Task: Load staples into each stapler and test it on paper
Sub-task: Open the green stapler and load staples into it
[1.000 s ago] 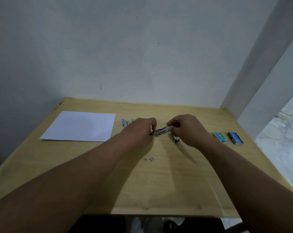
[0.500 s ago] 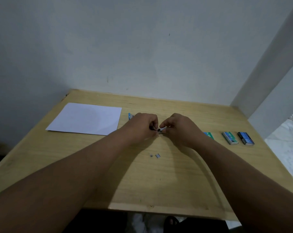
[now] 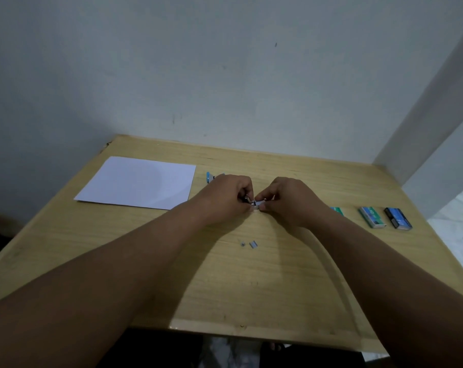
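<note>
Lying nearest on the wooden table (image 3: 251, 288) are two small staple pieces (image 3: 253, 244). Beyond them, the left hand (image 3: 226, 199) and right hand (image 3: 286, 200) meet, fingers curled, both pinching a small metal stapler (image 3: 254, 202) just above the tabletop. Right of the hands sit a green staple box (image 3: 372, 217) and a blue staple box (image 3: 397, 218). Farther left lie a white paper sheet (image 3: 140, 181) and a blue stapler (image 3: 209, 178), mostly hidden.

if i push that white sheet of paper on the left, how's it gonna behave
The paper lies flat and thin on the smooth wooden table, so it would probably slide easily. Lifted by one edge, it would likely droop. It looks very light.
</note>
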